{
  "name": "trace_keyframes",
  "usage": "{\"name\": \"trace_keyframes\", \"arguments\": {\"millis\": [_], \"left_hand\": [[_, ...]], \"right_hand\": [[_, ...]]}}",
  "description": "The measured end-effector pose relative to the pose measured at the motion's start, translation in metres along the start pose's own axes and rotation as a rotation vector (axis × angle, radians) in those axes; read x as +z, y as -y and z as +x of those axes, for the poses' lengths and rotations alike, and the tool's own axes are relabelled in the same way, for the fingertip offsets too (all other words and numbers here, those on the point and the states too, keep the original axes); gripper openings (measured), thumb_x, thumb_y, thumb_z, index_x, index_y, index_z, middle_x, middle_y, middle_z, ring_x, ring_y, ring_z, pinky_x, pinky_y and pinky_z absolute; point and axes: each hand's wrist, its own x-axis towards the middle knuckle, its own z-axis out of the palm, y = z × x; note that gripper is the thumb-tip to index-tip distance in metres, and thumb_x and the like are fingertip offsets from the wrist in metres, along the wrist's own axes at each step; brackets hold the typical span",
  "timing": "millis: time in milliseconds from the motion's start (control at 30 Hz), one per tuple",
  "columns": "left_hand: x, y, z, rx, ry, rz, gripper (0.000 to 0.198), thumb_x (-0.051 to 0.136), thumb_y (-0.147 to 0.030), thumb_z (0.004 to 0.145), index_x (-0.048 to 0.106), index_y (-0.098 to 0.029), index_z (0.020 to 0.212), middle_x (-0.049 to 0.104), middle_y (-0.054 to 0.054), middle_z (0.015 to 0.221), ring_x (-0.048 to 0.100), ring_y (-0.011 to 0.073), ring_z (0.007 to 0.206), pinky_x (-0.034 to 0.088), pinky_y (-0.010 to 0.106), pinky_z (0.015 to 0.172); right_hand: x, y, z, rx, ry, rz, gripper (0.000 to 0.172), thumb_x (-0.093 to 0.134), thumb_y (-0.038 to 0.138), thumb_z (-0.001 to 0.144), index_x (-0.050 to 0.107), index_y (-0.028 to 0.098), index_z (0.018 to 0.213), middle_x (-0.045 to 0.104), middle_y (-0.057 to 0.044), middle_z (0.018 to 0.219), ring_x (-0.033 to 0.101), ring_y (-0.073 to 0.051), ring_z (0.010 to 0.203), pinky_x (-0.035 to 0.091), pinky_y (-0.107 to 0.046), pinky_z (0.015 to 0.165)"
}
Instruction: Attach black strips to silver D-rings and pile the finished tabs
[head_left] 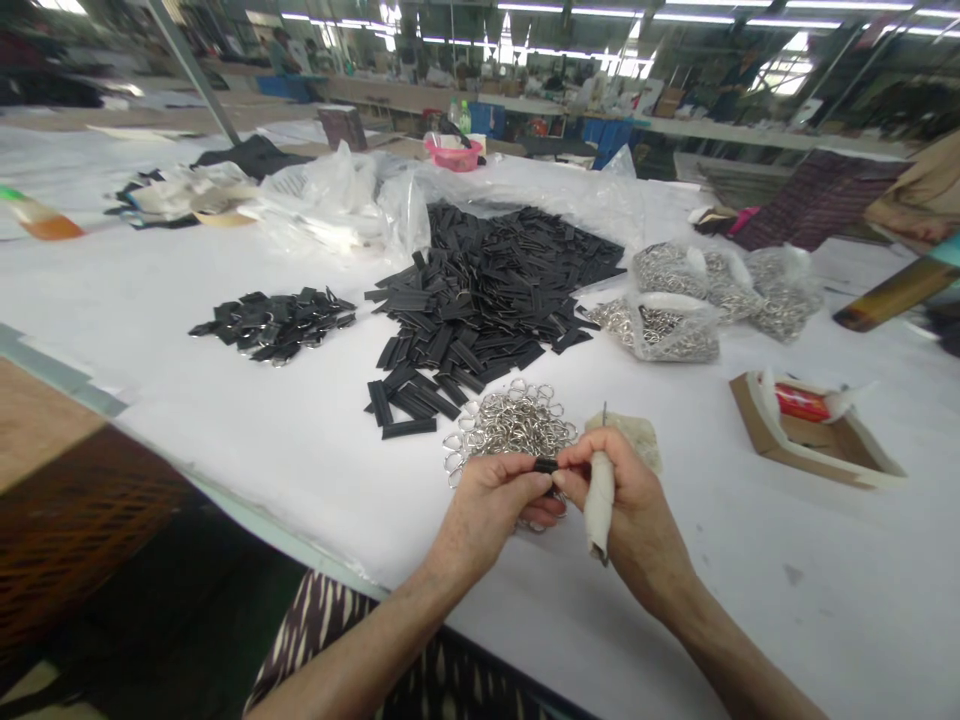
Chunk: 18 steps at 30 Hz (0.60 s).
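My left hand (499, 500) is closed, pinching a small black strip (545, 465) between thumb and fingers. My right hand (626, 505) grips an awl-like tool with a pale wrapped handle (599, 505), its thin metal tip pointing away from me. The right thumb and forefinger also meet the strip's other end. Whether a ring is in the strip is hidden by the fingers. Just beyond both hands lies a heap of silver metal rings (517, 420). A large pile of flat black strips (487, 290) spreads behind it.
Left of the strips lies a smaller pile of black pieces with metal rings (274, 325). Clear bags of rings (667, 325) and an open cardboard box (810, 455) are at right. A yellowish block (636, 440) sits by my right hand. Another person's arm (919, 200) shows at far right.
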Motion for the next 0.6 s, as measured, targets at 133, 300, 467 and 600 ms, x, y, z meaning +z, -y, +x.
{"name": "trace_keyframes", "arguments": {"millis": [133, 300, 467, 600], "left_hand": [[-0.0021, -0.0014, 0.001, -0.002, -0.007, -0.033, 0.023, 0.068, -0.029, 0.066, 0.059, -0.01, 0.074, 0.065, 0.008, 0.069, 0.065, 0.0205, 0.067, 0.054, 0.031, 0.065], [-0.0048, -0.0005, 0.0007, -0.001, -0.009, -0.039, 0.023, 0.068, -0.029, 0.067, 0.059, -0.01, 0.075, 0.066, 0.009, 0.07, 0.066, 0.0213, 0.068, 0.054, 0.031, 0.066], [-0.004, -0.0005, -0.0014, -0.018, -0.035, -0.048, 0.02, 0.068, -0.028, 0.066, 0.059, -0.011, 0.071, 0.066, 0.008, 0.067, 0.065, 0.0193, 0.065, 0.054, 0.028, 0.064], [-0.0032, 0.0012, 0.0, -0.005, -0.028, -0.05, 0.021, 0.07, -0.03, 0.065, 0.061, -0.012, 0.071, 0.066, 0.007, 0.066, 0.065, 0.0196, 0.066, 0.054, 0.029, 0.066]], "right_hand": [[0.0017, 0.0001, 0.001, -0.009, -0.023, 0.041, 0.008, 0.057, 0.026, 0.079, 0.052, 0.022, 0.082, 0.059, -0.002, 0.083, 0.053, -0.018, 0.07, 0.043, -0.028, 0.054], [0.0051, -0.0025, 0.001, -0.03, -0.031, 0.05, 0.006, 0.057, 0.025, 0.08, 0.052, 0.022, 0.081, 0.059, -0.001, 0.081, 0.052, -0.017, 0.067, 0.043, -0.028, 0.053], [0.0066, -0.0029, 0.0009, -0.038, -0.045, 0.038, 0.005, 0.057, 0.024, 0.08, 0.052, 0.021, 0.081, 0.056, -0.001, 0.075, 0.05, -0.016, 0.063, 0.042, -0.027, 0.051], [0.0068, -0.0029, 0.0012, -0.032, -0.059, 0.033, 0.005, 0.056, 0.023, 0.079, 0.052, 0.021, 0.08, 0.056, -0.001, 0.074, 0.049, -0.016, 0.063, 0.042, -0.027, 0.051]]}}
